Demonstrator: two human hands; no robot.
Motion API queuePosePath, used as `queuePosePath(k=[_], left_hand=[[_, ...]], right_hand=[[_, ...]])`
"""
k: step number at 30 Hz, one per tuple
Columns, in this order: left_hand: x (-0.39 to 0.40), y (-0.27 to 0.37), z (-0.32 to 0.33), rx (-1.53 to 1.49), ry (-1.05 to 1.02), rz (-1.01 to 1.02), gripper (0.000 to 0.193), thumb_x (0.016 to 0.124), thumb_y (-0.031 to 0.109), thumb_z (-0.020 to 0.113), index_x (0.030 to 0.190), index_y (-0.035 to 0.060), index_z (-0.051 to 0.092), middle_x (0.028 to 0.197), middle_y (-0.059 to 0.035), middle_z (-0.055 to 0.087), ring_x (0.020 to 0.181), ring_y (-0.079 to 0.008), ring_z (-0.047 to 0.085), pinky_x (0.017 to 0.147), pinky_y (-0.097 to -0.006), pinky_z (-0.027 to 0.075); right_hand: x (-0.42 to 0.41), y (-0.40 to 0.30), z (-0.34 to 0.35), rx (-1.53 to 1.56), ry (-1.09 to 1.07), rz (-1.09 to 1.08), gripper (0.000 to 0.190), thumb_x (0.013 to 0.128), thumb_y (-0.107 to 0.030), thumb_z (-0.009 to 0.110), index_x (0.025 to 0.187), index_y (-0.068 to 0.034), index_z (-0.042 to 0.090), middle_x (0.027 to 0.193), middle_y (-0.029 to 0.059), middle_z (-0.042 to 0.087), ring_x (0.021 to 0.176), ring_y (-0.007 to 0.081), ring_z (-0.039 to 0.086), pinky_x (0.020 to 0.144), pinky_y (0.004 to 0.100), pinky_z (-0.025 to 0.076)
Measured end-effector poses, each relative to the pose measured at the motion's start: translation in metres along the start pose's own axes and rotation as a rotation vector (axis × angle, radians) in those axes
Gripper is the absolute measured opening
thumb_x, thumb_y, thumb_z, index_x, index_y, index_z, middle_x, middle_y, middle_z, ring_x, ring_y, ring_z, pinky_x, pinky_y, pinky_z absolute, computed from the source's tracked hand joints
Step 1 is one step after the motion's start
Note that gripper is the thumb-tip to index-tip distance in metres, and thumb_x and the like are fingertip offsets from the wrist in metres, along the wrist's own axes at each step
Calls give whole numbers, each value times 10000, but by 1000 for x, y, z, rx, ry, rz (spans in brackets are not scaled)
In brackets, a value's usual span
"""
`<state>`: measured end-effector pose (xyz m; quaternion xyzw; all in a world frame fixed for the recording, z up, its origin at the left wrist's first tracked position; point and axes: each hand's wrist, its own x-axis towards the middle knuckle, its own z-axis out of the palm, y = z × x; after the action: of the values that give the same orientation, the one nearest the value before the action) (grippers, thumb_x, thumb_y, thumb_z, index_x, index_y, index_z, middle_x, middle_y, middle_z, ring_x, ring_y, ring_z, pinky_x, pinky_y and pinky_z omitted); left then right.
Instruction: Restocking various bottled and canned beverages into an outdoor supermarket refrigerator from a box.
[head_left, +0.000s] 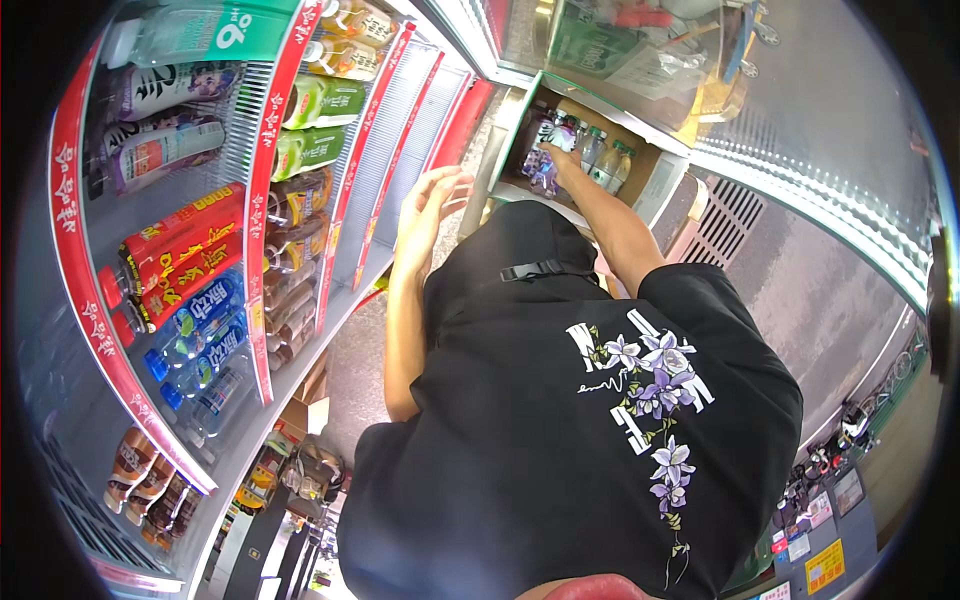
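Note:
My right hand reaches down into an open cardboard carton, its fingers around a purple-labelled drink bottle. Other bottles stand close beside it in the carton, some with green caps. The fingers hide part of the bottle. My left hand is raised beside the edge of a drinks cooler, fingers apart and slightly bent, with nothing in it. Left of that hand are bare wire shelves with red edge strips.
Filled cooler shelves hold red-labelled bottles, blue-capped water bottles and green-labelled bottles. A brightly lit glass door stands at the right. Beyond the carton lies a green box. A vented panel is right of the carton.

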<state>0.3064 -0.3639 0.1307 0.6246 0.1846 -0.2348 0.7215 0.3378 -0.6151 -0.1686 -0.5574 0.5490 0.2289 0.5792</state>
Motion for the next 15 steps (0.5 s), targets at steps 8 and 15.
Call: queuePosePath(k=[8, 15], left_hand=[[-8, -4, -6, -82, 54, -23, 351, 1041, 257, 616, 1299, 19, 625, 1200, -140, 721, 1086, -226, 694, 1007, -364, 524], [-10, 0, -26, -90, 99, 15, 336, 1051, 241, 600, 1300, 18, 627, 1191, -133, 719, 1087, -229, 693, 994, -359, 528]], right_hand=[[36, 12, 28, 38, -274, 37, 980, 758, -157, 832, 1564, -120, 276, 1547, 198, 422, 1408, 323, 474, 1070, 540, 452], [47, 20, -6, -425, -484, -140, 778, 866, -226, 701, 1575, -181, 384, 1412, 126, 615, 1319, 335, 562, 1095, 566, 419]])
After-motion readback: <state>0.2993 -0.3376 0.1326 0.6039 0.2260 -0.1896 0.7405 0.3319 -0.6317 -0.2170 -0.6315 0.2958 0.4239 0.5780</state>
